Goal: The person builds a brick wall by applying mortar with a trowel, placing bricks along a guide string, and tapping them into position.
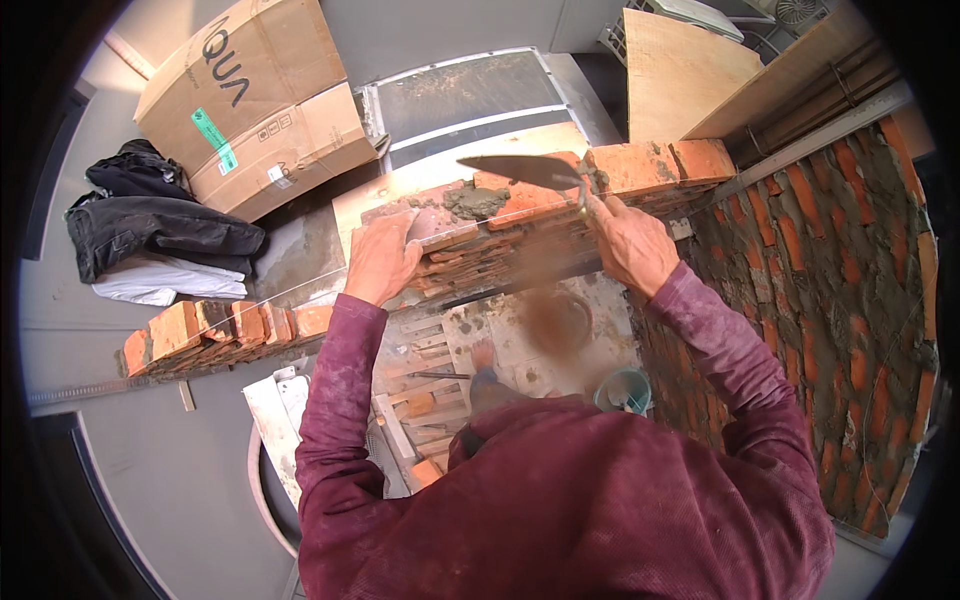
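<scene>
My right hand (pixel 632 243) grips the handle of a pointed trowel (pixel 520 168), whose blade reaches left over the top of a low brick wall (pixel 470 265). Below the blade, a lump of grey mortar (pixel 478 203) lies on the top course. My left hand (pixel 385 258) is closed around the left end of a dusty brick (pixel 425 222) on that course, its fingertips partly hidden. A thin string line (pixel 520 213) runs along the wall's near edge. Orange bricks (pixel 640 168) continue the top course to the right.
A mortar-smeared brick wall (pixel 800 300) rises on the right. Beyond the low wall are a large cardboard box (pixel 300 140), dark clothes (pixel 150 225) and plywood (pixel 690 80). Below me are a greenish bucket (pixel 622 388), a blurred brown shape (pixel 555 318) and wooden slats (pixel 395 425).
</scene>
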### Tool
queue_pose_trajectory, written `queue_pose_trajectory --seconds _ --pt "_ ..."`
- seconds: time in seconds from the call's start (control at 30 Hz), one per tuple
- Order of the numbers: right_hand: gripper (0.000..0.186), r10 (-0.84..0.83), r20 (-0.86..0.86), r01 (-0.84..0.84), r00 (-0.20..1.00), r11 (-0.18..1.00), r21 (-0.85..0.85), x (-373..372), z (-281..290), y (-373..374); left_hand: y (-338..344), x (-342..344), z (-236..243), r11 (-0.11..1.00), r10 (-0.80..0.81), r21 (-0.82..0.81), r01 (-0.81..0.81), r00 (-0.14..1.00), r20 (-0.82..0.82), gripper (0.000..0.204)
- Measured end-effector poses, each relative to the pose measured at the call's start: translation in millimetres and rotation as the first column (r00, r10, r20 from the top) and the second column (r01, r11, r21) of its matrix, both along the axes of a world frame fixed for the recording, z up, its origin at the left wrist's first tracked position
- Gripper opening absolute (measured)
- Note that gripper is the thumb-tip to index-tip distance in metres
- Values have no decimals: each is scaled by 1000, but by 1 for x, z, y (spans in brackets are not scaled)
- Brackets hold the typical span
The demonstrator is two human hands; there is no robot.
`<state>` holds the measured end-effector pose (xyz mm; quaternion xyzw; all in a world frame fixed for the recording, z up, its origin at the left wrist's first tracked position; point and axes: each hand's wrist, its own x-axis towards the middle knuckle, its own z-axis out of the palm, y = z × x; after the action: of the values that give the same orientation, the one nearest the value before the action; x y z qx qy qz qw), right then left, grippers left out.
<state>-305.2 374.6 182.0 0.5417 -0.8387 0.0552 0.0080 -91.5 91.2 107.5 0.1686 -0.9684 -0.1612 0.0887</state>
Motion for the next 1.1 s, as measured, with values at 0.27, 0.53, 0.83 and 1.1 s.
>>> queue_pose_trajectory --seconds 0.27,0.53,0.83,1.1 --pt "33 -23 884 354 -468 911 211 21 23 -14 -7 -15 -2 977 -188 -55 206 954 234 41" --pt "35 -194 927 263 -319 922 284 5 -40 -84 -15 -29 -4 975 -194 -77 207 969 154 18" --pt "33 82 790 408 -607 886 222 27 -43 -62 -12 -21 -21 974 -201 -115 196 979 -35 8" --pt "36 56 885 392 -463 908 147 27 -37 -75 -13 -20 -22 977 -182 -110 182 983 13 22"
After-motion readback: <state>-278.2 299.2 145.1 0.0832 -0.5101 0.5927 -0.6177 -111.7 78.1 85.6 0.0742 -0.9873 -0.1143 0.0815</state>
